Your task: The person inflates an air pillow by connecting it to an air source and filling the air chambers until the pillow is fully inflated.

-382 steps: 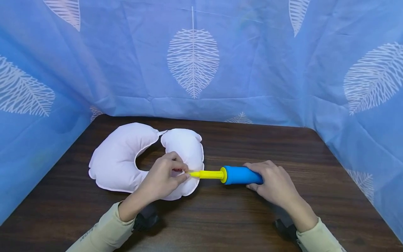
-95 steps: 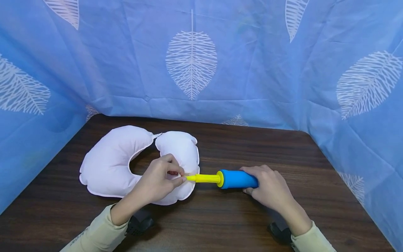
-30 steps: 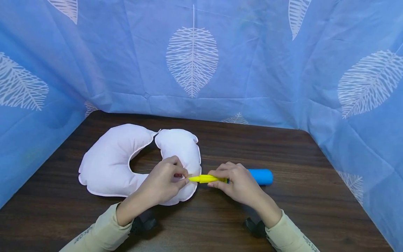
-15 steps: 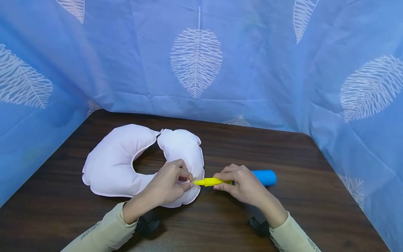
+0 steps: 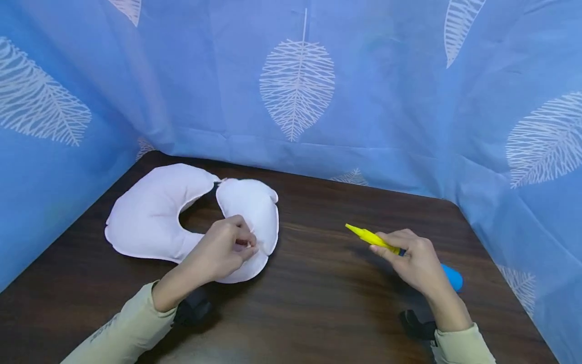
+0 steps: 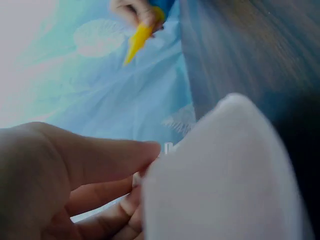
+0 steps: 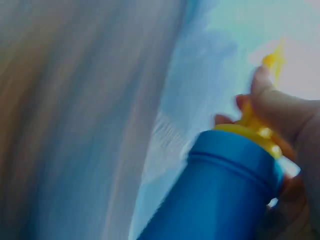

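A white inflated U-shaped neck pillow (image 5: 145, 212) lies on the left half of the table. My left hand (image 5: 224, 248) rests over its right arm and pinches the small clear valve (image 6: 169, 148), which pokes up by the thumb tip in the left wrist view. My right hand (image 5: 415, 260), well to the right, holds a hand pump by its yellow front part, fingers and thumb curled round it. The pump's yellow nozzle (image 5: 361, 232) points left and away, apart from the pillow. Its blue barrel (image 7: 210, 195) sticks out behind the hand.
The dark wooden table (image 5: 309, 313) has rounded far corners. A blue curtain (image 5: 386, 91) with white leaf prints stands round its back and sides. A dark wrist-camera mount (image 5: 416, 326) sits under the right wrist.
The right hand shifted forward from the blue barrel to the yellow part. It then drew the pump off the valve to the right. The left hand still pinches at the pillow.
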Motion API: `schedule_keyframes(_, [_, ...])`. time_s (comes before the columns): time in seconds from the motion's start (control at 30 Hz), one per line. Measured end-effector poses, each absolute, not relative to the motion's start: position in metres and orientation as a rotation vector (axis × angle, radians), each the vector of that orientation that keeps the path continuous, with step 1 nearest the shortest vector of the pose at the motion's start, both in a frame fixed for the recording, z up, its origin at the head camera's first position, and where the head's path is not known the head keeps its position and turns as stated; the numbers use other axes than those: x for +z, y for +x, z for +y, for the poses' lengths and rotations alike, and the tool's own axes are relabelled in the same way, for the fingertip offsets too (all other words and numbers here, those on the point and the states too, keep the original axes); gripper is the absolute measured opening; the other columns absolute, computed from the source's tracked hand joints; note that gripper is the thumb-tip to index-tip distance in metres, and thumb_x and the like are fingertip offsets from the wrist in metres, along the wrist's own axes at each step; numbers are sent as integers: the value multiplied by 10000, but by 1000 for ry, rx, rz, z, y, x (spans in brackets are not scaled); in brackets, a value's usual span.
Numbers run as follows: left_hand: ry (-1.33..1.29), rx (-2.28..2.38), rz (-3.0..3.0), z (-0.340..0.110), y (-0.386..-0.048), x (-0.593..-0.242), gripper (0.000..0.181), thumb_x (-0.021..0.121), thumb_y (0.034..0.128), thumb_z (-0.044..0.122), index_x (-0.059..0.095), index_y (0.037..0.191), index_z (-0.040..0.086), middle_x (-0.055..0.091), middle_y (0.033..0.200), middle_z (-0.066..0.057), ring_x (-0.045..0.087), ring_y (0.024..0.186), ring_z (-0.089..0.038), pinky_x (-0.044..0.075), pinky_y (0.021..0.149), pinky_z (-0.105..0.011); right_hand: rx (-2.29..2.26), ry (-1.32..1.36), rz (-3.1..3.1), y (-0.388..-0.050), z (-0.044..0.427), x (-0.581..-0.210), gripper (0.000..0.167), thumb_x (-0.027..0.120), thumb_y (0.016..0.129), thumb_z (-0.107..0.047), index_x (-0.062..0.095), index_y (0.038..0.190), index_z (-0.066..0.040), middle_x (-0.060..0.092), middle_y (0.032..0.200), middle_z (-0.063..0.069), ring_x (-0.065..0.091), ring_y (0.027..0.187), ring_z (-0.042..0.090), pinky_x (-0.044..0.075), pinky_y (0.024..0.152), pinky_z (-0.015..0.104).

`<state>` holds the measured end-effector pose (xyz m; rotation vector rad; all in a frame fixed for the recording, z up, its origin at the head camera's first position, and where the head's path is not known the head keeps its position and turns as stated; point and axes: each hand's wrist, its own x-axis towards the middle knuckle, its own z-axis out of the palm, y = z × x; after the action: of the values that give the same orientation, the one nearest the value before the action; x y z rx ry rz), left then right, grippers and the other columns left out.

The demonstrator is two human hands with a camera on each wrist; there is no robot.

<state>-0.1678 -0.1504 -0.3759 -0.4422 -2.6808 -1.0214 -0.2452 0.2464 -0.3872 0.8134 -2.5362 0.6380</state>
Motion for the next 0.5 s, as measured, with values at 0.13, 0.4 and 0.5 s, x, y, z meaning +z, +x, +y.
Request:
schedule_keyframes(0.13, [-537, -920, -2656, -141, -173, -380, 112, 803, 861, -12, 832, 823, 90, 624, 815, -5, 507, 714, -92, 480, 648, -217, 641, 721, -2736, -246, 238, -385, 423, 865, 906, -192, 775, 1275, -7, 783, 1112, 167, 679, 947, 318, 535, 715, 400])
schedule_keyframes(0.4, [-322, -847, -2587, -127, -167, -389, 103, 746, 772, 17, 796, 728, 96, 617, 742, 29, 499, 672, -86, 471, 627, -249, 453, 437, -2992, -247, 244, -397, 500, 770, 996, -269, 683, 1400, 13, 688, 1196, 263, 600, 874, 333, 485, 736, 455])
schedule_keyframes(0.5, [-289, -852, -2594, -123, -168, -388, 111, 727, 759, 33, 777, 700, 113, 608, 733, 35, 496, 663, -89, 454, 626, -264, 459, 411, -3017, -247, 254, -394, 586, 766, 997, -340, 637, 1467, -14, 642, 1342, 326, 621, 989, 421, 505, 749, 500])
